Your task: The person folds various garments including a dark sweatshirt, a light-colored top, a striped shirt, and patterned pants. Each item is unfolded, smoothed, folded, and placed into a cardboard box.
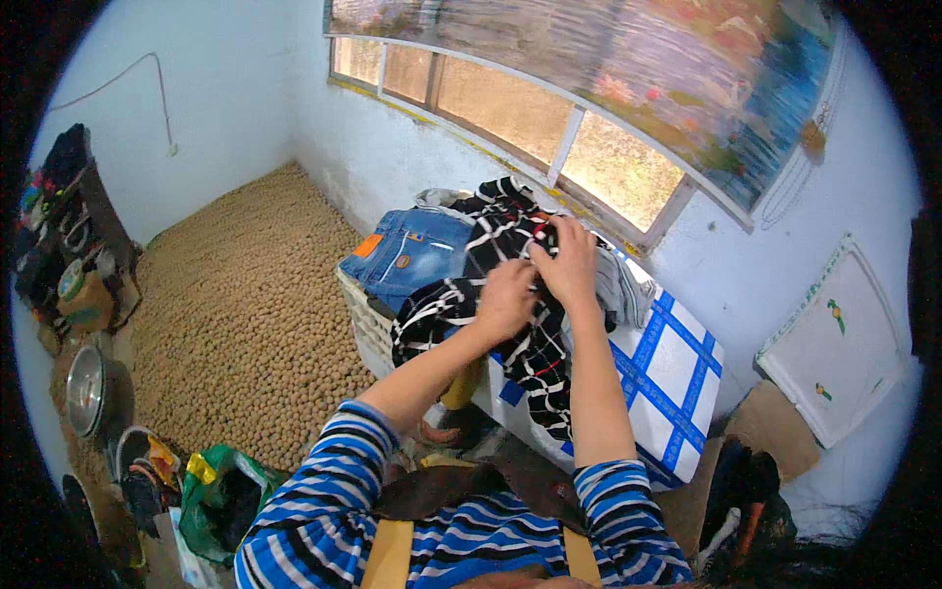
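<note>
A black garment with white and red checks (pixel 508 228) lies rumpled across white boxes below the window, part of it hanging over the near side. My left hand (pixel 508 298) has its fingers curled into the cloth; they are slightly blurred. Just beyond and to the right, my right hand (pixel 570 261) grips the same garment between thumb and bent fingers. Folded blue jeans (pixel 412 254) with an orange patch lie to the left. Grey clothing (pixel 618 287) shows on the right, partly covered by the checked cloth.
The jeans rest on a white crate (pixel 364 324). A white box with blue tape (pixel 670 375) stands to the right. Many small round brown balls (pixel 243 316) are heaped in the corner. A green bag (pixel 213 501) and metal basin (pixel 86 390) sit left. A white foam lid (pixel 839 346) leans right.
</note>
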Available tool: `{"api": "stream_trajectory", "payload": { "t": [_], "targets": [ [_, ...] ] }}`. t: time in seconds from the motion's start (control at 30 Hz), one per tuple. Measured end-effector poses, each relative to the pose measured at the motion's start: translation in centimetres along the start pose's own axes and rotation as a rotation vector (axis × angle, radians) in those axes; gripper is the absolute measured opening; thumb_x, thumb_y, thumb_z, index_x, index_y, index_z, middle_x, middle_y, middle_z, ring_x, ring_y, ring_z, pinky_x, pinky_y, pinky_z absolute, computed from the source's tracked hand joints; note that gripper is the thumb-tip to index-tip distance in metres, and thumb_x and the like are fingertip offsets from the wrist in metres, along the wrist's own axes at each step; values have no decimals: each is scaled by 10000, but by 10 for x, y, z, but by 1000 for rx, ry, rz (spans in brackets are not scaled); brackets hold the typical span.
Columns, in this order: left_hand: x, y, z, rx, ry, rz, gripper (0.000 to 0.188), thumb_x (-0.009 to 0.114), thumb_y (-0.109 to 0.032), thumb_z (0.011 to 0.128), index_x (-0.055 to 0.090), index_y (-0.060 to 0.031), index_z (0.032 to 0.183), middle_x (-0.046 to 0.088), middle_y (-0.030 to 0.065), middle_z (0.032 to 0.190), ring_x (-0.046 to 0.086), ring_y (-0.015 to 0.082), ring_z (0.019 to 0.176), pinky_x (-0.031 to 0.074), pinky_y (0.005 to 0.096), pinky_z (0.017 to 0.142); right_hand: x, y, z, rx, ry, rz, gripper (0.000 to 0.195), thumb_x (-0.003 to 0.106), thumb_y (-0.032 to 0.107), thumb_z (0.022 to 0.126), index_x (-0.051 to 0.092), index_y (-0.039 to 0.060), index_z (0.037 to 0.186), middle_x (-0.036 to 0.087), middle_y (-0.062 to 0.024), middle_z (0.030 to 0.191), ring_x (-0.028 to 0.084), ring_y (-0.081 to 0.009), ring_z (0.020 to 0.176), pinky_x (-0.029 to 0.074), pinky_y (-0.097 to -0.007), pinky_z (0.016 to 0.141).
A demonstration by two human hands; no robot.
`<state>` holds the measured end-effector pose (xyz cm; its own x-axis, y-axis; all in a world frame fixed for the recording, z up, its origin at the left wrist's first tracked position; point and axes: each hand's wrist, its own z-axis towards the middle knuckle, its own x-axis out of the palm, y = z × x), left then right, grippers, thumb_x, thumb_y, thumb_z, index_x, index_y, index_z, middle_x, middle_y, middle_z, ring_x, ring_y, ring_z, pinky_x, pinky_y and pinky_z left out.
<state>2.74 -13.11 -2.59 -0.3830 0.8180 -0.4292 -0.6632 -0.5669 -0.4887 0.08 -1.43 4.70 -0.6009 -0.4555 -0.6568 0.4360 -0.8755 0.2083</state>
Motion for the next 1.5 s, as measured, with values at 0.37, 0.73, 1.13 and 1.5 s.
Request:
{"api": "stream_trajectory", "payload": {
  "t": [0.37, 0.73, 1.13, 1.5],
  "targets": [
    [-7, 63, 3, -671, -285, -579, 251, 511, -168, 877, 606, 8, 1030, 645, 78, 915, 568, 158, 837, 436, 286, 778, 12, -123, -45, 400, 59, -28, 456, 659, 217, 700, 574, 82, 1127, 608, -203, 1023, 575, -368, 964, 467, -404, 834],
    [-9, 63, -5, -710, -310, -615, 262, 514, -179, 887, 588, 21, 1040, 630, 96, 943, 547, 178, 838, 423, 309, 793, -226, -175, 14, 592, -1020, 1414, 286, 487, 238, 902, 596, 19, 1050, 599, -106, 1078, 549, -267, 1021, 430, -424, 930],
    [-9, 52, -7, -558, -325, -616, 364, 590, -179, 849, 532, 40, 1134, 615, 123, 1010, 562, 202, 902, 425, 306, 853, -400, -69, -12, 78, -825, 221, 326, 526, 236, 889, 570, 9, 1119, 613, -116, 1067, 583, -240, 989, 475, -361, 878],
    [-13, 45, 26, -312, 87, 53, 611, 674, -232, 678, 475, -12, 1212, 565, 234, 1115, 534, 396, 1041, 436, 443, 886, -361, -186, -31, 421, -574, -533, 448, 590, 203, 783, 535, 10, 1184, 620, -208, 1074, 584, -381, 996, 445, -421, 879]
  ]
}}
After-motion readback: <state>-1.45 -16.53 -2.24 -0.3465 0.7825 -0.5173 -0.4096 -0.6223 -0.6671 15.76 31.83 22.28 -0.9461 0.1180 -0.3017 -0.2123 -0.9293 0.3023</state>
